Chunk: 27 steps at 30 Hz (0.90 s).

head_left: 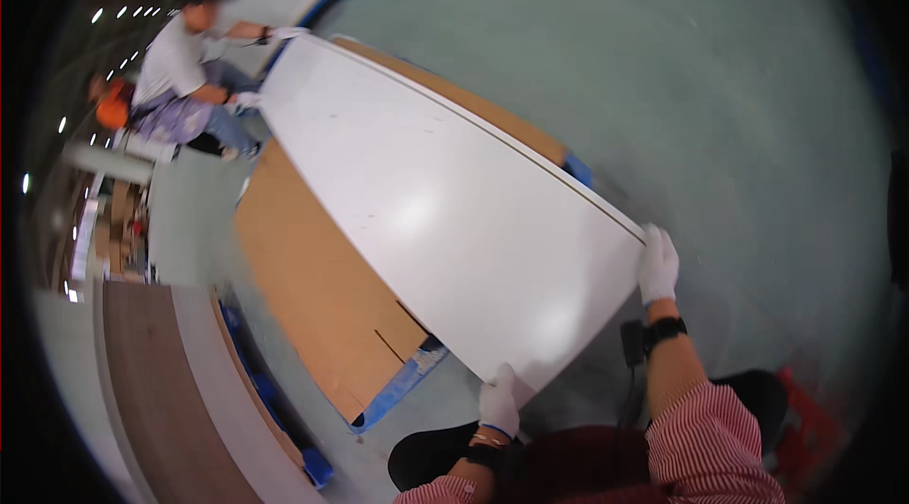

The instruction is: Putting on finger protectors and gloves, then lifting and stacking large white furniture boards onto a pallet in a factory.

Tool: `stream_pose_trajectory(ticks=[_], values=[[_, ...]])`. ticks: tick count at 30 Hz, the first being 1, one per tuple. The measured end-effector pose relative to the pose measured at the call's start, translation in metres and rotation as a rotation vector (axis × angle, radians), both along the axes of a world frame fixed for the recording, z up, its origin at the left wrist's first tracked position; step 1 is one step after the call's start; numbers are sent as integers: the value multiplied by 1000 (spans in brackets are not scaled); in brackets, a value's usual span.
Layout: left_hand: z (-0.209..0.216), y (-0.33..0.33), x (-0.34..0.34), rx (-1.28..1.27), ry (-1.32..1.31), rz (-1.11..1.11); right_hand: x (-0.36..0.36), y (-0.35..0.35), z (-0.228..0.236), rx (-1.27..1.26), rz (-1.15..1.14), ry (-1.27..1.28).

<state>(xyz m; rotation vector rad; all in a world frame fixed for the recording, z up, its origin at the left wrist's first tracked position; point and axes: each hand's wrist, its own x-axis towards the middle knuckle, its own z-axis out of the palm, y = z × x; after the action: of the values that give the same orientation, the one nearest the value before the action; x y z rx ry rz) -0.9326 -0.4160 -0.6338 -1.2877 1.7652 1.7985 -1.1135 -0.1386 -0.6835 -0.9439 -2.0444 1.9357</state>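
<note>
A long white panel [426, 191] stretches away from me toward the far left, above a brown board. My left hand [499, 400], in a white glove, is closed on its near left corner. On the near right corner, my right hand [659, 265], also gloved in white, grips the edge. A co-worker [180, 68] in a black cap and white gloves has both hands on the panel's far end. A groove runs along the panel's right edge. My fingers under the panel are hidden.
The brown board [312, 286] rests on a blue pallet [402, 390] below the white panel. At the lower left lie wood-grain and pale panels [161, 362] on another blue pallet [317, 468]. A second person in orange [114, 106] is behind the co-worker. Grey-green floor [701, 59] extends to the right.
</note>
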Motion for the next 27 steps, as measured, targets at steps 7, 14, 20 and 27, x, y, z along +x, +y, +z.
stream_pose_trajectory(ticks=[7,14,20,27], values=[[48,-27,0,-308,-214,-406,22,63,100,1017,559,-572],[186,-106,39,219,-45,-143,79,64,222,996,1113,-593],[390,-196,119,-279,-193,-170,123,-53,330,838,1672,27],[578,-199,289,-475,-39,225,149,-260,497,225,1824,-553]])
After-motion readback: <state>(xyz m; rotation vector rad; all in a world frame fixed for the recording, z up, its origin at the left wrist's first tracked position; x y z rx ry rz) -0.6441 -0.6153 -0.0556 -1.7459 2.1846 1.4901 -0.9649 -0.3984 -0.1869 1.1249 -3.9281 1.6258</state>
